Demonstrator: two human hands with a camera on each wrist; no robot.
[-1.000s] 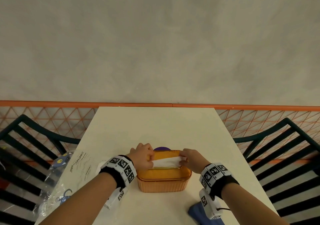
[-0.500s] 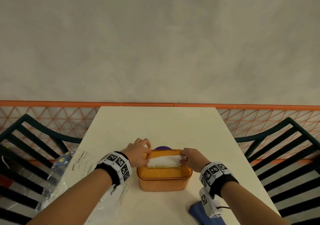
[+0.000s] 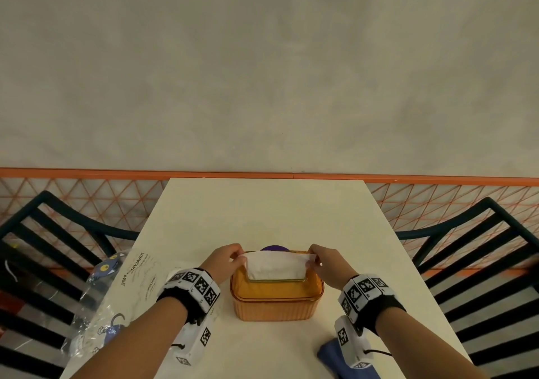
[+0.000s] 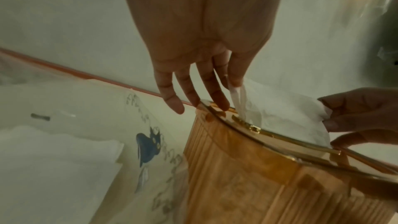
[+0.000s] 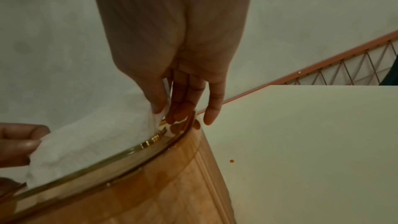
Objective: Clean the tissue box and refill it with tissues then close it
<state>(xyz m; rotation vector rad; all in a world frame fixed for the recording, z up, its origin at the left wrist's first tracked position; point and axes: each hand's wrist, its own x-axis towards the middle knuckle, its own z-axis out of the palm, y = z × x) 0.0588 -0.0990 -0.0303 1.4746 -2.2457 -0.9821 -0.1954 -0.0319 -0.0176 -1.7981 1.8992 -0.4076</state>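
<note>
Head view showed left hand (image 3: pixel 224 262) and right hand (image 3: pixel 328 262) each pinching an end of the tissue (image 3: pixel 275 266), stretched between their fingers above the orange tissue box (image 3: pixel 277 300) on the counter (image 3: pixel 262 209); beside the left fingers, a wrapper (image 3: pixel 140 273) read "TUWALYA".

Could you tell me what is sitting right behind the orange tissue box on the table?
A purple rounded object peeks out just behind the orange tissue box. Only its top edge shows; the rest is covered by the box and the white tissue, so I cannot identify it.
</note>
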